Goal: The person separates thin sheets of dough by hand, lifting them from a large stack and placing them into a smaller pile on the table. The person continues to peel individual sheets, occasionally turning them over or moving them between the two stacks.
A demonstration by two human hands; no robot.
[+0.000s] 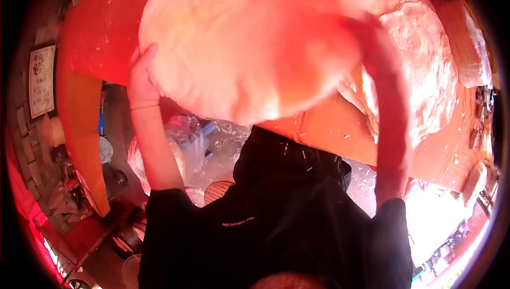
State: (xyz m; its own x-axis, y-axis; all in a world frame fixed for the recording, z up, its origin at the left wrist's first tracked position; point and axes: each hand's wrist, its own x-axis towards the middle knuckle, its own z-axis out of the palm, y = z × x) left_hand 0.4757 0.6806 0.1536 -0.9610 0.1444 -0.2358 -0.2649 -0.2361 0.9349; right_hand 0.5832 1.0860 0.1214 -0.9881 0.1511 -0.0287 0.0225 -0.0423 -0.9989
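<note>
A large, pale, round flatbread is held up in front of me, filling the top middle of the view. My left hand grips its left edge, with the thumb on the near side and the other fingers mostly hidden. At the opposite edge is my right hand, blurred and in red light, its fingers hard to make out. Several similar flatbreads lie overlapping on the orange table, just beyond my right forearm.
Below the table's edge, a clear plastic bag and a round slatted stool top show near the floor, which is strewn with scraps. A framed sign hangs at far left. A plastic-wrapped bundle sits at the right. Strong light enters at lower right.
</note>
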